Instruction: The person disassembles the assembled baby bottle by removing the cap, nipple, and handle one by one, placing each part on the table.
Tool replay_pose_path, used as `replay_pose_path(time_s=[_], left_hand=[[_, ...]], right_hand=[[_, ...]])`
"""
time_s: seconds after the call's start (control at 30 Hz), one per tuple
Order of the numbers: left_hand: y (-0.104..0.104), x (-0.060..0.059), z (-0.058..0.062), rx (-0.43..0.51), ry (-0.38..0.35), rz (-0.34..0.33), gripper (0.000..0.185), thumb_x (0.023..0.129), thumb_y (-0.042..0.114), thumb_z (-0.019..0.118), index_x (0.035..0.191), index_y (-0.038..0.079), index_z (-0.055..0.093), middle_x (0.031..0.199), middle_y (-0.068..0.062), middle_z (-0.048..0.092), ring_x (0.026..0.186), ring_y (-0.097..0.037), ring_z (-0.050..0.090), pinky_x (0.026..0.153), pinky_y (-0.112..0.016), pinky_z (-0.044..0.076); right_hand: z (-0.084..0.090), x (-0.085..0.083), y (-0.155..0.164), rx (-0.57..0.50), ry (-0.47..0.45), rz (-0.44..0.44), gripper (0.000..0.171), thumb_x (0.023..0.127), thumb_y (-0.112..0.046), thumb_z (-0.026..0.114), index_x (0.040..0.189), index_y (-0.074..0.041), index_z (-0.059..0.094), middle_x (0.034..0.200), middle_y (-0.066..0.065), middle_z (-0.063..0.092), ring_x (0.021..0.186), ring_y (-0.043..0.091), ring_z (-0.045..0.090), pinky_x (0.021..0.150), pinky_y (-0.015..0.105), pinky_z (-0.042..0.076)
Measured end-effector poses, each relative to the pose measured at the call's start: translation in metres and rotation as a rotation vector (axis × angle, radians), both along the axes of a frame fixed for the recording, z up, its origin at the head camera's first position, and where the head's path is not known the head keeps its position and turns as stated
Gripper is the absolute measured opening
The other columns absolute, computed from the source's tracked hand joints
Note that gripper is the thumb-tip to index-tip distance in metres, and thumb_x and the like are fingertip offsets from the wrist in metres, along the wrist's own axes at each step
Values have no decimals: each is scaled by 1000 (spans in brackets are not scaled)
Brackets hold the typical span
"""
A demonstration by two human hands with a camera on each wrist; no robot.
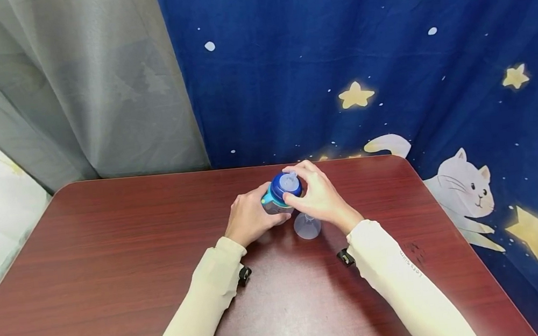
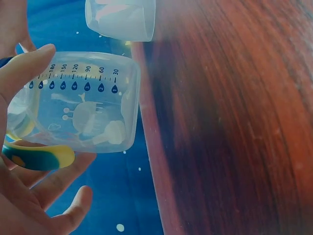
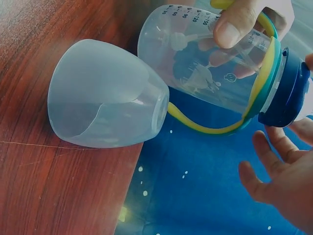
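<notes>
A clear baby bottle (image 1: 272, 203) with printed measure marks, a dark blue lid (image 1: 284, 186) and yellow-teal handles is held tilted just above the red-brown table (image 1: 112, 259). My left hand (image 1: 250, 218) grips its body; in the left wrist view the fingers (image 2: 29, 63) curl round the clear bottle (image 2: 83, 103). My right hand (image 1: 319, 195) is at the top, thumb and forefinger pinching the lid. In the right wrist view the lid (image 3: 286, 93) points right, with my other right fingers (image 3: 274, 171) spread below it. A translucent cap (image 1: 307, 226) stands on the table beside the bottle.
A blue star-and-cat cloth (image 1: 386, 70) hangs behind and to the right of the table. A grey curtain (image 1: 86, 88) hangs at the back left. The table's far edge (image 1: 249, 166) lies just beyond my hands. Bare wood spreads to the left and front.
</notes>
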State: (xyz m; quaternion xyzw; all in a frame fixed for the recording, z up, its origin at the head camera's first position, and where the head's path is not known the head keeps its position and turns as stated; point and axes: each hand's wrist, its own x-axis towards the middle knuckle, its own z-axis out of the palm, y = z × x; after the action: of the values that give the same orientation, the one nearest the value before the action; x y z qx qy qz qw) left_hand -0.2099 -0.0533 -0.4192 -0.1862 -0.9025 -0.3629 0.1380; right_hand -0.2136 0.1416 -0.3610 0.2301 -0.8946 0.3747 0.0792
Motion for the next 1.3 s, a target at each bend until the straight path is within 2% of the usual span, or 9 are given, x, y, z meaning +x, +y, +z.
replay_pose_path(time_s=[0.23, 0.33, 0.4, 0.5, 0.57, 0.67, 0.87, 1.03, 1.3], left_hand=[[1, 1, 0, 0, -20, 7, 64, 69, 47, 88, 122, 21, 64, 97, 6, 70, 80, -15, 63, 74, -41, 51], [0, 1, 0, -2, -21, 3, 64, 70, 49, 87, 123, 22, 63, 97, 7, 70, 80, -14, 63, 74, -40, 51], [-1, 0, -1, -8, -5, 2, 63, 70, 51, 86, 121, 22, 63, 97, 7, 70, 79, -14, 63, 73, -40, 50], [-1, 0, 0, -25, 25, 4, 62, 71, 57, 84, 119, 22, 64, 96, 7, 70, 77, -14, 63, 70, -39, 50], [-1, 0, 0, -32, 43, 9, 63, 71, 59, 83, 119, 21, 64, 97, 6, 71, 77, -14, 63, 69, -39, 51], [0, 0, 0, -40, 58, 26, 65, 71, 60, 82, 120, 20, 64, 98, 5, 71, 77, -15, 64, 69, -40, 51], [0, 0, 0, -52, 97, 64, 68, 70, 58, 83, 121, 17, 64, 99, 2, 72, 76, -18, 62, 76, -44, 48], [1, 2, 0, -78, 139, 86, 73, 70, 56, 84, 125, 13, 63, 101, -3, 73, 77, -20, 63, 77, -44, 47], [1, 6, 2, -81, 152, 82, 73, 70, 55, 85, 124, 12, 63, 101, -3, 73, 79, -20, 64, 78, -44, 47]], right_hand=[[0, 0, 0, -4, -13, 17, 54, 79, -23, 74, 131, -14, 63, 117, 3, 56, 106, 23, 52, 89, 45, 49], [0, 0, 0, 15, 2, 5, 54, 81, -28, 73, 133, -15, 62, 120, 3, 57, 109, 24, 52, 94, 47, 44], [-1, 1, -1, 44, 23, -36, 58, 83, -38, 73, 135, -16, 60, 122, 4, 57, 113, 24, 52, 96, 49, 40], [-2, 2, -5, 106, 78, -151, 69, 81, -60, 70, 133, -16, 60, 122, 5, 59, 116, 24, 51, 99, 50, 37], [-2, 4, -8, 134, 100, -238, 77, 77, -73, 66, 129, -16, 62, 117, 4, 61, 114, 23, 52, 97, 49, 38], [-2, 6, -10, 136, 113, -326, 78, 73, -81, 63, 118, -17, 67, 108, 0, 64, 107, 21, 54, 93, 45, 39], [-2, 8, -15, 130, 91, -408, 74, 70, -83, 63, 107, -18, 69, 96, -3, 66, 97, 19, 55, 85, 42, 41], [-1, 9, -20, 148, 88, -447, 72, 71, -81, 63, 102, -17, 69, 96, -1, 67, 94, 22, 56, 83, 44, 43], [0, 8, -19, 142, 88, -420, 65, 73, -75, 68, 100, -16, 70, 96, 0, 67, 93, 23, 58, 85, 46, 45]])
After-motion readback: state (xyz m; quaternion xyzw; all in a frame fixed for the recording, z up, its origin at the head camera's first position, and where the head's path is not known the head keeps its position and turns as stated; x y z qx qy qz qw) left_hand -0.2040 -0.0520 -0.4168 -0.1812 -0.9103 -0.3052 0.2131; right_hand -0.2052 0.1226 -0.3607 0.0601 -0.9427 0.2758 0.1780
